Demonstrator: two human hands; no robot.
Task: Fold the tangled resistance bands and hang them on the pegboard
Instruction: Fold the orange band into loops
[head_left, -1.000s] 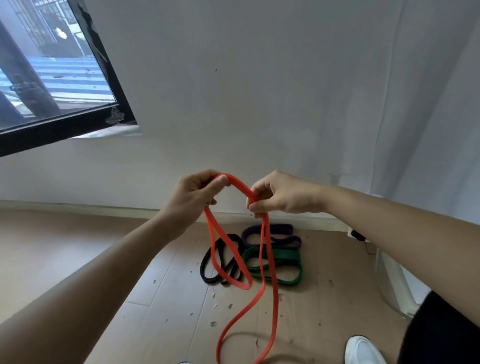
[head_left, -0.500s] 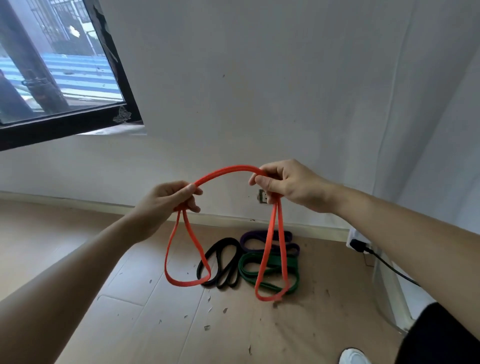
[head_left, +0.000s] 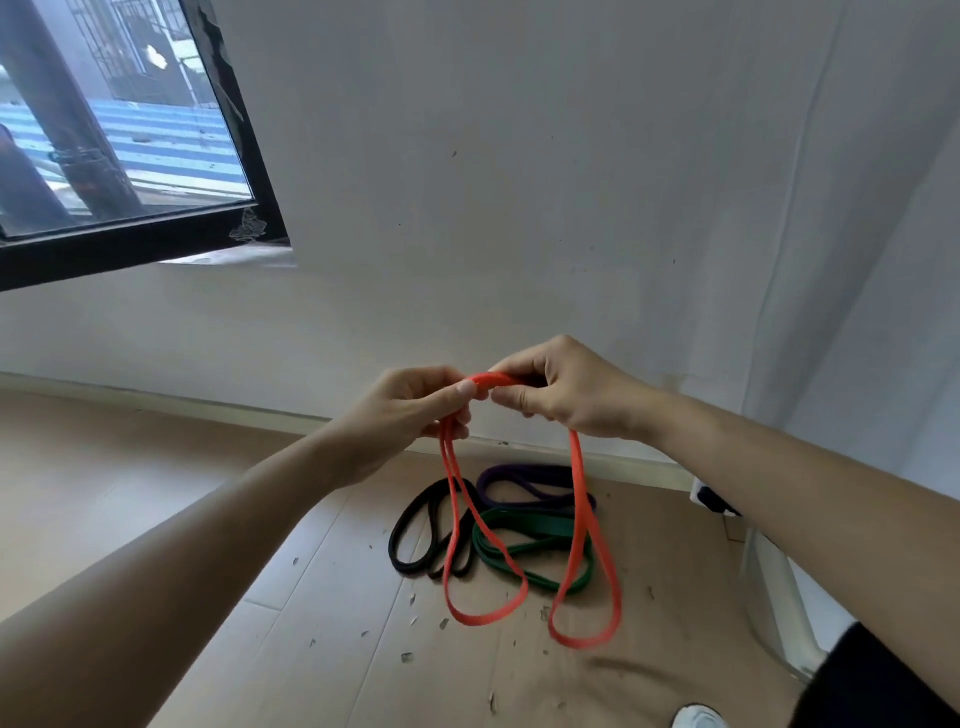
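In the head view, an orange band (head_left: 576, 493) is held up by both hands in front of a white wall (head_left: 519, 182). The left hand (head_left: 410, 410) is curled round the band, with the thumb laid along the top of it. The right hand (head_left: 566, 395) grips the same top arc just beside it, its fingers bent over the band and its thumb underneath. The 2 hands are almost touching, and only a short arch of orange is seen between them.

2 loops are formed below the hands. 1 loop hangs from the left hand, and a 2nd, longer loop hangs from the right hand. The loops lie side by side and are seen against the floor (head_left: 156, 467); whether their lower ends touch it cannot be told.

3 more bands are left on the wooden floor, near the skirting (head_left: 208, 405) and behind the hanging loops. The black band (head_left: 397, 540) is at the left, coiled in several turns. The purple band (head_left: 519, 470) is nearest the wall. The green band (head_left: 540, 525) is just in front of the purple one and touches it. All 3 are grouped close together.

Small scraps (head_left: 408, 657) are scattered over the boards. A window (head_left: 104, 130) with a black frame is set in the wall at the upper left. A white post (head_left: 774, 597) stands at the right, and the toe of a white shoe (head_left: 698, 717) is seen at the bottom edge.
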